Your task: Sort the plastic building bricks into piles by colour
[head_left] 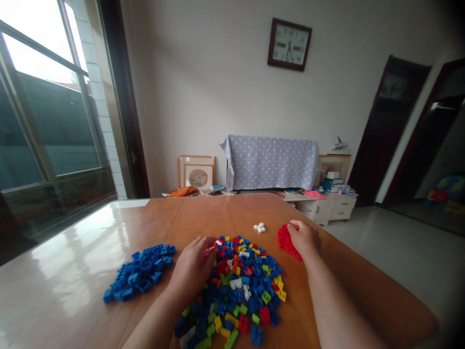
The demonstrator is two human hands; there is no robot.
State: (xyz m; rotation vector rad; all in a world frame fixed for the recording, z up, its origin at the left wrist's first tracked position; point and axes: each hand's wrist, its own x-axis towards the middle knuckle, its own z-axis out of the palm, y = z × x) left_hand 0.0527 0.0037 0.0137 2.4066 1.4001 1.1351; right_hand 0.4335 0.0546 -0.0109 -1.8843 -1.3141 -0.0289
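Observation:
My left hand [194, 264] rests at the left edge of a large mixed pile of toy building bricks [236, 283] in blue, red, yellow, green and white. Its fingers curve over the bricks, with a gap between thumb and fingertips where small coloured bricks show. To the right, my right hand [307, 237] is at a small heap of red bricks [285, 240], its fingers closed together against the heap's right side. What lies between those fingers is hidden. Left of my left hand lies a separate heap of blue bricks [141, 271].
A few white bricks [259, 227] sit together beyond the mixed pile on the glossy wooden table [203, 213]. Behind the table stands a low white cabinet [336, 208], with a dotted grey cloth [272, 162] draped over something. Windows are on the left.

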